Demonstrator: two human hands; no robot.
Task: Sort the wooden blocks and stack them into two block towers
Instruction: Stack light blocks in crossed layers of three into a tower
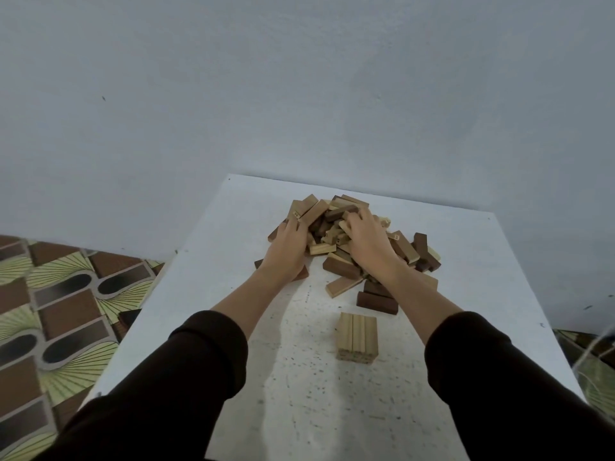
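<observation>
Left hand (289,251) and right hand (367,242) both sunk into the heap of wooden blocks (336,224) on the white table (466,294). Each grip curled among mixed light and dark blocks; whether any single block is actually held, cannot tell. Nearer than the right grip, well apart from it: a low stack of light blocks (356,337). Just beside that wrist, one dark block (377,303).

The pale and dark brown rectangular wooden blocks (346,241) look smooth and matt. The white counter (299,377) is matt, with small dark specks. The black sleeves (186,377) are soft cloth.
</observation>
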